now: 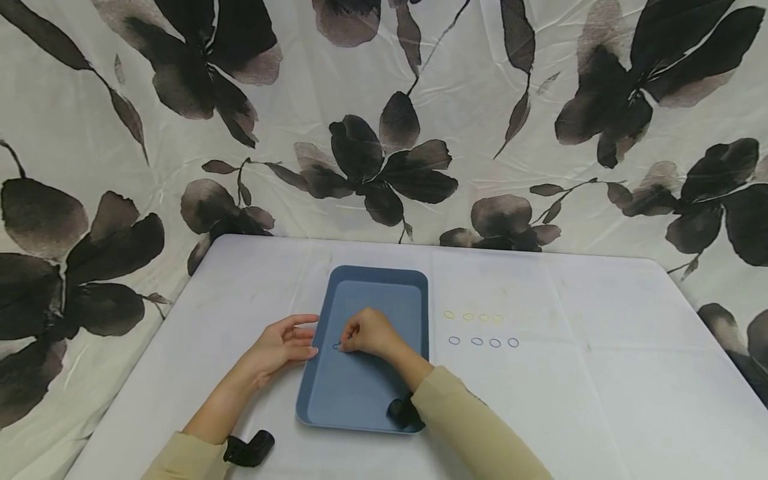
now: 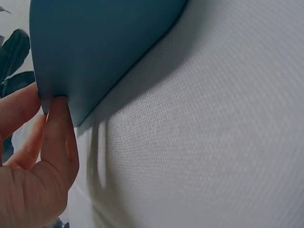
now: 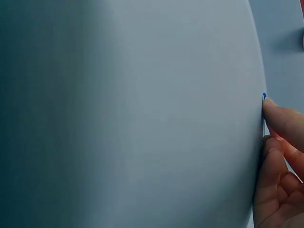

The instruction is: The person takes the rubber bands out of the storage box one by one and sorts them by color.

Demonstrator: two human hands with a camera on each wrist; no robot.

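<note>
My right hand (image 1: 369, 333) is over the inside of the blue tray (image 1: 360, 413), left of its middle. Its thumb and fingertips pinch a small thin blue ring (image 1: 336, 347), low over the tray floor. In the right wrist view a bit of the blue ring (image 3: 264, 95) shows at the thumb tip; the fingers hide the rest. My left hand (image 1: 279, 350) holds the tray's left side, its thumb and fingertips on the rim. The left wrist view shows the fingers (image 2: 59, 123) lying against the tray's outer wall (image 2: 95, 47).
Right of the tray lie a row of thin yellow rings (image 1: 469, 317) and, nearer me, a row of blue rings (image 1: 477, 341). All sit on a white cloth-covered table (image 1: 570, 400). A flower-patterned curtain (image 1: 480, 120) hangs behind.
</note>
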